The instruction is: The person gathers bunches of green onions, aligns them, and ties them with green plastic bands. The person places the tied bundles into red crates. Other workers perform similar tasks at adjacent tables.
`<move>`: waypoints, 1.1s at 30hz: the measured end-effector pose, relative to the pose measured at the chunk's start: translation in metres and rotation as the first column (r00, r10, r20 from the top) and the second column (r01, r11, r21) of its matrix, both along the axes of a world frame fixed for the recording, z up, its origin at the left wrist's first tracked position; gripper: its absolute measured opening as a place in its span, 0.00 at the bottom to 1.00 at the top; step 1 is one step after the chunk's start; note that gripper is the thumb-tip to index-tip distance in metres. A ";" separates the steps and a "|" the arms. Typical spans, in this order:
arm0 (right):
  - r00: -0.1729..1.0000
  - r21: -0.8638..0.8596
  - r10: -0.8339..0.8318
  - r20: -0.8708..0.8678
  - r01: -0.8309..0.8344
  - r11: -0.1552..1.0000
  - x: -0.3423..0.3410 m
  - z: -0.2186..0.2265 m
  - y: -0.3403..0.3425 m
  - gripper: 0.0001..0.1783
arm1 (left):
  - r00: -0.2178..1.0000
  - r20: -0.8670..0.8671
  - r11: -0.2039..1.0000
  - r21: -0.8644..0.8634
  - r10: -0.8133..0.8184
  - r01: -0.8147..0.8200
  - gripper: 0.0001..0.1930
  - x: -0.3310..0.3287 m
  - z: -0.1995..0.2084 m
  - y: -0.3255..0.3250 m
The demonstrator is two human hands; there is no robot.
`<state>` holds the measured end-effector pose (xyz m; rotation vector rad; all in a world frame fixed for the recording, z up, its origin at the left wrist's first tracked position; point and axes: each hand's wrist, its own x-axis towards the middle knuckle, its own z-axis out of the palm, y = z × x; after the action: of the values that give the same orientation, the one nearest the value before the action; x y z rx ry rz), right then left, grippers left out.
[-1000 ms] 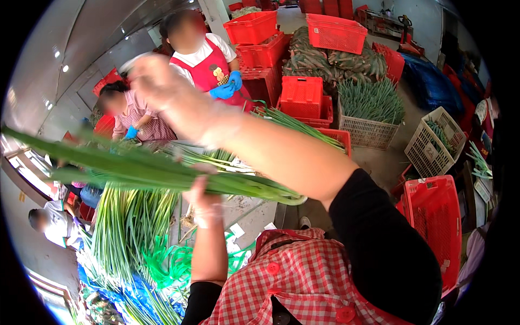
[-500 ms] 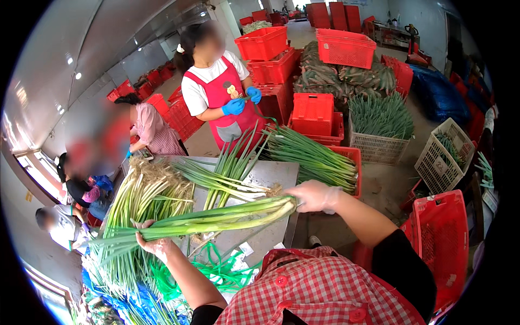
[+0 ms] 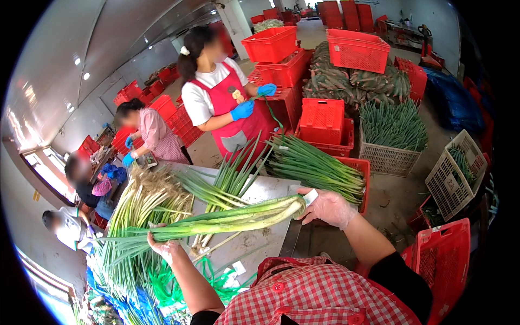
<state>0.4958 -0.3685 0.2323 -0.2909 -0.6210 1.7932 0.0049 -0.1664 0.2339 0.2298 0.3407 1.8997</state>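
Note:
A bunch of long green onions (image 3: 233, 219) lies level across in front of me, above the table. My left hand (image 3: 164, 246), in a clear glove, is closed round its leafy green part. At the pale root end, my right hand (image 3: 329, 209), also in a clear glove, has its fingers curled against the stalks; part of the grip is hidden. A small white tag (image 3: 310, 197) shows by those fingertips. Beneath and beyond the bunch, more green onions (image 3: 143, 203) are heaped on the metal table (image 3: 271, 246), and green ribbons (image 3: 200, 281) lie near my left forearm.
Across the table stands a co-worker (image 3: 216, 103) in a red apron and blue gloves, holding a green strip. A red crate (image 3: 364, 173) of green onions adjoins the table. Red crates (image 3: 444, 265) stand at my right; pale crates (image 3: 387, 157) hold greens. Other people work at left.
The white tag now shows by my right fingertips, and my right hand's grip has shifted at the root end. The co-worker's hands have moved further apart. The view has shifted slightly.

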 end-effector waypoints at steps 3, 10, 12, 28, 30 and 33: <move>0.841 -0.033 -0.315 0.439 0.365 0.930 0.026 -0.017 -0.004 0.32 | 0.996 -0.084 0.995 -0.098 -0.016 0.008 0.15 0.071 0.013 0.006; 0.181 0.067 -0.332 0.926 0.786 0.615 0.115 -0.139 -0.025 0.18 | 0.944 -0.143 0.939 -0.223 -0.297 0.262 0.13 0.249 0.000 0.012; 0.020 0.119 -0.210 0.978 0.770 0.627 0.136 -0.168 -0.053 0.18 | 0.903 -0.224 0.912 -0.280 -0.366 0.300 0.13 0.300 -0.009 0.006; 0.216 -0.280 -0.507 0.835 0.958 -0.054 0.255 -0.197 -0.086 0.32 | 0.634 -0.216 0.481 -0.830 -0.742 0.281 0.35 0.582 -0.083 0.064; 0.237 -0.273 -0.519 0.821 0.962 0.007 0.248 -0.203 -0.071 0.31 | 0.562 -0.176 0.357 -0.905 -0.808 0.231 0.40 0.573 -0.133 0.067; 0.352 -0.326 -0.488 0.799 0.935 0.140 0.226 -0.232 -0.060 0.29 | 0.076 -0.430 0.433 -0.854 -0.899 0.289 0.37 0.532 -0.194 0.023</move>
<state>0.7218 -0.4286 0.0002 -1.5010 0.0992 0.7449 0.5368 -0.1429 0.0395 0.8479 1.3045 0.4451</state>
